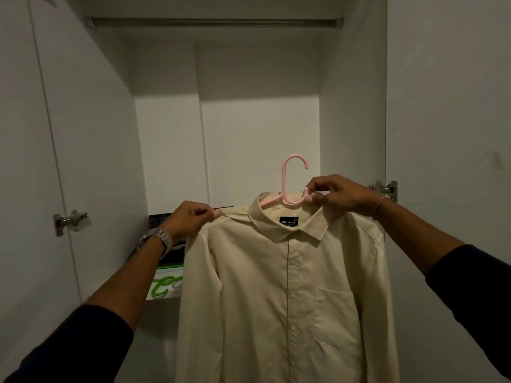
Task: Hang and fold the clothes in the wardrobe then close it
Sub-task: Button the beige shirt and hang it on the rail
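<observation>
A single view is given, taken from a wide-angle camera worn on the head. The lens is aimed forward, straight into an open white wardrobe (260,128), and is tipped slightly upward, so that the grey metal hanging rail (215,22) is seen from below, high above both hands. Both forearms are seen reaching in from the lower corners. The left hand (190,217) and the right hand (336,194) are caught at close range, near mid-frame. The wardrobe's side walls and open doors are bent outward by the wide lens. Left of the left hand, a metal door hinge (70,221) is included; another hinge (385,189) lies right of the right hand.
</observation>
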